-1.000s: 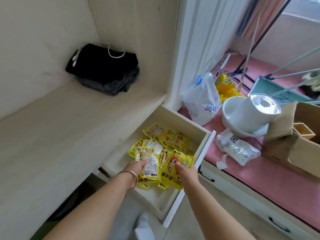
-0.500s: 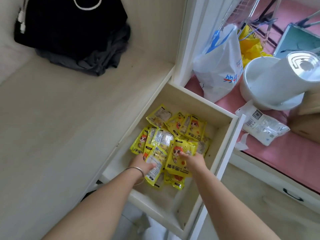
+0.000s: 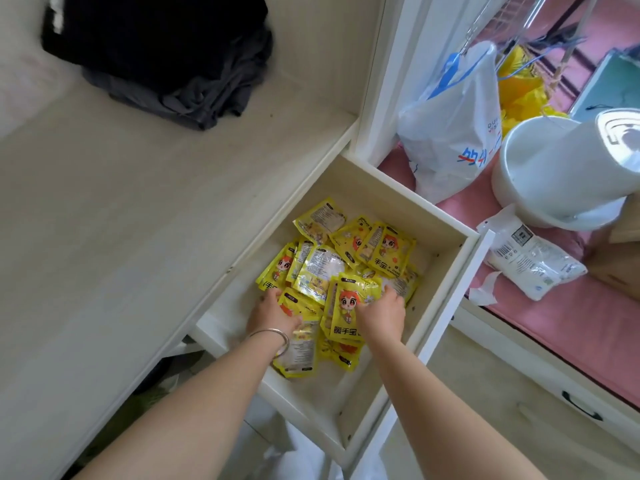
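Head view: fingers of left hand [image 3: 273, 311] and right hand [image 3: 381, 311] grip glossy yellow cartoon-printed packets [image 3: 391, 251] in drawer [image 3: 388, 190].

Packets [image 3: 349, 258] lie in the drawer [image 3: 398, 188], clothes [image 3: 166, 57] behind-left on the shelf [image 3: 121, 220], bag [image 3: 453, 126] right

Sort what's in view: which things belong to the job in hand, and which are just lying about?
In hand: yellow packets, open drawer, left hand, right hand, both on them.
Lying about: dark clothes on the shelf, white plastic bag, white basin, clear packet on the pink surface.
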